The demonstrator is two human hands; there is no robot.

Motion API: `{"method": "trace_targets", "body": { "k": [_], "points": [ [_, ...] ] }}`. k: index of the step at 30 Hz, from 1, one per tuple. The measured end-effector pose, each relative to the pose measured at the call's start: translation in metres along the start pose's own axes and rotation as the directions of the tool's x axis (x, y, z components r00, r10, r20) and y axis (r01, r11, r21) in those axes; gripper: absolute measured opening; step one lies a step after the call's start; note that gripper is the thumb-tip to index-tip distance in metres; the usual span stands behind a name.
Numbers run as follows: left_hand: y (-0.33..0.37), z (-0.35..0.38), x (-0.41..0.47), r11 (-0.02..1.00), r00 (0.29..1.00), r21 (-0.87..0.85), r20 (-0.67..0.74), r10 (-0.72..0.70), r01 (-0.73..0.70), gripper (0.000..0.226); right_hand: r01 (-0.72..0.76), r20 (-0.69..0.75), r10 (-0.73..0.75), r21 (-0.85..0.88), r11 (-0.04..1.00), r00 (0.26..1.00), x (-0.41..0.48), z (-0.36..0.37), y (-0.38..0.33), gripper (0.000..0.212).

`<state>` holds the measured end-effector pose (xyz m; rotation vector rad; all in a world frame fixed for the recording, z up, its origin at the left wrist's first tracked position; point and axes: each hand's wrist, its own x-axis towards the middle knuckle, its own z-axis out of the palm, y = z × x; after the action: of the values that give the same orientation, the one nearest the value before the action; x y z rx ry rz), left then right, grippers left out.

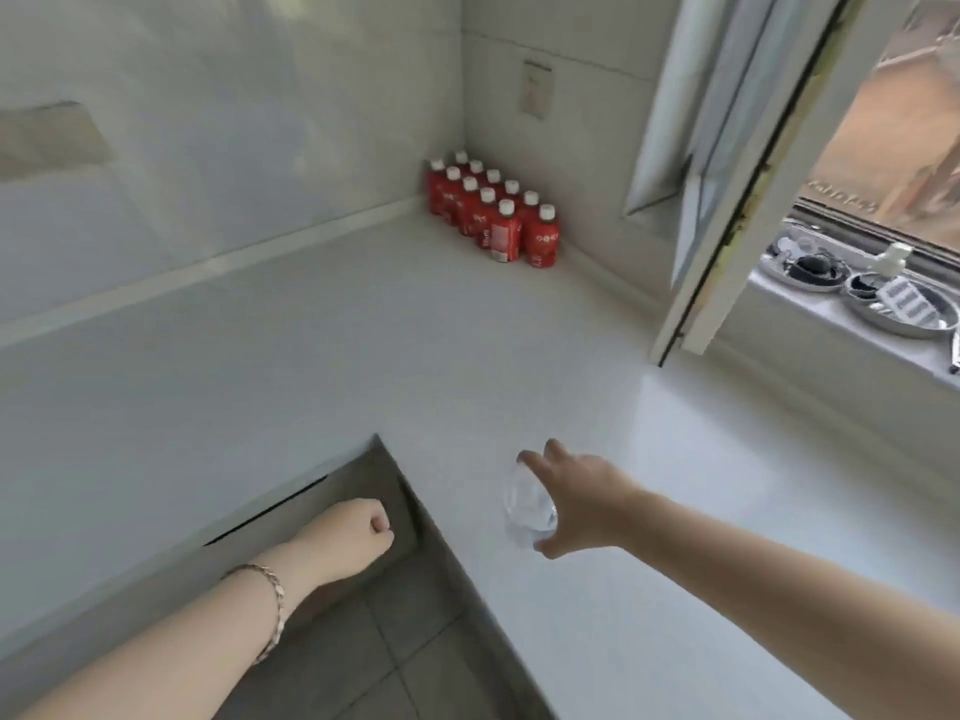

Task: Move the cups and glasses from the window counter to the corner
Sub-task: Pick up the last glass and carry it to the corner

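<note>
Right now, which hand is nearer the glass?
Right. The right hand is wrapped around the glass; the left hand, a closed fist, sits apart past the counter edge.

A clear, colourless glass [527, 504] sits low in the view, at about five o'clock from the middle. It is small and rounded, its walls see-through with pale highlights, and motion blur softens its outline. It leans, its rim tipped toward eleven o'clock. It is over the white table [363, 324], near that table's inner front edge; whether its base touches cannot be told.
</note>
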<state>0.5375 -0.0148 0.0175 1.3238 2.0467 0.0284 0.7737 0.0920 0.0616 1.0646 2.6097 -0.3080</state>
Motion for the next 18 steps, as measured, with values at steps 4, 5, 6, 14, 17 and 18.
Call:
{"method": "trace_targets", "body": {
  "k": [4,5,6,14,17,18],
  "points": [
    [-0.138,-0.036,-0.055,0.99,0.986,-0.033,-0.091,-0.14,0.138,0.005,0.15,-0.027,-0.151,-0.035,0.988,0.988,0.045,-0.013,-0.136,0.089],
    [-0.171,-0.045,-0.07,0.985,0.979,-0.047,-0.11,-0.172,0.168,0.004,0.172,-0.027,-0.173,-0.035,0.984,0.984,0.055,-0.016,-0.168,0.09],
    [-0.203,-0.053,-0.086,0.979,0.972,-0.063,-0.125,-0.2,0.193,0.005,0.194,-0.025,-0.195,-0.033,0.98,0.981,0.064,-0.019,-0.2,0.091],
    [-0.401,-0.099,-0.209,0.874,0.861,-0.272,-0.211,-0.463,0.404,0.031,0.339,0.0,-0.339,0.0,0.941,0.941,0.124,-0.039,-0.416,0.093],
    [-0.452,-0.107,-0.234,0.824,0.821,-0.355,-0.209,-0.531,0.443,0.035,0.342,0.005,-0.343,0.039,0.939,0.939,0.146,-0.041,-0.474,0.093],
    [-0.464,-0.11,-0.238,0.811,0.811,-0.374,-0.21,-0.546,0.449,0.035,0.34,0.005,-0.341,0.054,0.939,0.94,0.153,-0.043,-0.488,0.092]
  ]
}}
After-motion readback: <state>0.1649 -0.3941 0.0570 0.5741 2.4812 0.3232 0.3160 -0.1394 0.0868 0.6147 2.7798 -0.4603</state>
